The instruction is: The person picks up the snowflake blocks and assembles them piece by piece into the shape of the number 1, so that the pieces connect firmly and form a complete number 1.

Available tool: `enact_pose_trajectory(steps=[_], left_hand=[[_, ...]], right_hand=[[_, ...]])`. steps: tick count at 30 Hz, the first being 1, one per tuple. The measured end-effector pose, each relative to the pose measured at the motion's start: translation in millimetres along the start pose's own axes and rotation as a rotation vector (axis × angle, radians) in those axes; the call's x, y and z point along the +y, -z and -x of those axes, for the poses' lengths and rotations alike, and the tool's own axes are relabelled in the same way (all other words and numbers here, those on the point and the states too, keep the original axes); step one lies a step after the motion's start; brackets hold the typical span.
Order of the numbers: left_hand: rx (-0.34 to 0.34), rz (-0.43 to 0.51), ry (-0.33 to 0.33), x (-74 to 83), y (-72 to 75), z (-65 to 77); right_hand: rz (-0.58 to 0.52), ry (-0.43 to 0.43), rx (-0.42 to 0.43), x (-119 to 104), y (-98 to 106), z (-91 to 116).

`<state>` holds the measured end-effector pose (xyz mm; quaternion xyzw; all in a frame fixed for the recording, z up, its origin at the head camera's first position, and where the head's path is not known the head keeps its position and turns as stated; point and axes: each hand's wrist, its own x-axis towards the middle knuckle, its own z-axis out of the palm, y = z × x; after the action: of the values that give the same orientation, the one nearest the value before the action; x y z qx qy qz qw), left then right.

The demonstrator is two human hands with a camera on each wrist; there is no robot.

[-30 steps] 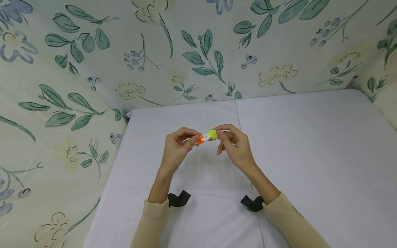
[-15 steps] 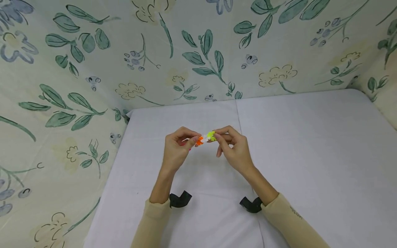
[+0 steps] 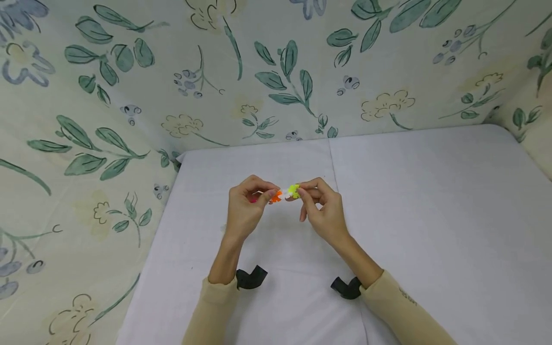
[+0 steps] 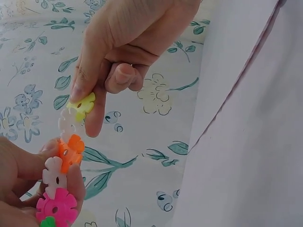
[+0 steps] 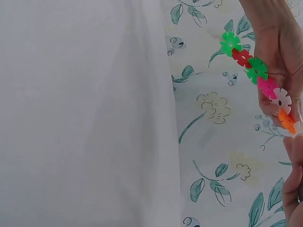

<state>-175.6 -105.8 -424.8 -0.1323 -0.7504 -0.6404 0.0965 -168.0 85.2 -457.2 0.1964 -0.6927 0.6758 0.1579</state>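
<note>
A chain of interlocking plastic flower-shaped discs spans my two hands above the table. Its green end disc [image 5: 230, 43], a red disc [image 5: 242, 57], another green one, a pink disc [image 4: 57, 207] and a white one run along my left palm. My left hand [image 3: 247, 207] pinches the chain near the orange disc [image 4: 72, 152]. Beyond it comes a second white disc [image 4: 66, 124]. The yellow disc [image 4: 82, 106] at the other end is pinched between thumb and index finger of my right hand [image 3: 324, 206]. In the right wrist view, the right fingers hide the yellow disc.
A white cloth covers the table [image 3: 431, 215], with a seam line running front to back. Floral fabric [image 3: 302, 72] hangs behind and at the left. Black wrist mounts [image 3: 252, 278] sit at both cuffs.
My right hand has shifted slightly down and to the left with the yellow disc, which has turned a little. The left hand stays almost in place.
</note>
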Motion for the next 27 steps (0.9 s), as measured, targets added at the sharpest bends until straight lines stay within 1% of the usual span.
enact_pose_trajectory(steps=[5, 11, 16, 21, 24, 27], left_hand=[[-0.014, 0.007, 0.003, -1.7, -1.3, 0.5], [-0.002, 0.013, 0.002, -3.7, -0.8, 1.2], [-0.003, 0.014, 0.022, -3.8, -1.9, 0.3], [-0.045, -0.016, 0.069, -1.5, -0.7, -0.8], [-0.086, -0.043, 0.099, 0.5, 1.0, -1.3], [-0.117, -0.050, 0.112, 1.0, 2.2, -1.8]], right_hand=[[-0.008, 0.016, 0.011, 0.3, -1.3, 0.2], [-0.012, -0.005, 0.011, 0.7, -3.2, 1.9], [-0.004, 0.008, 0.023, 0.6, -2.7, 1.4], [0.027, 0.016, -0.003, 2.6, 0.3, -0.6], [0.046, -0.006, -0.020, 3.8, 1.9, -1.4], [0.054, -0.036, -0.020, 4.6, 3.0, -1.9]])
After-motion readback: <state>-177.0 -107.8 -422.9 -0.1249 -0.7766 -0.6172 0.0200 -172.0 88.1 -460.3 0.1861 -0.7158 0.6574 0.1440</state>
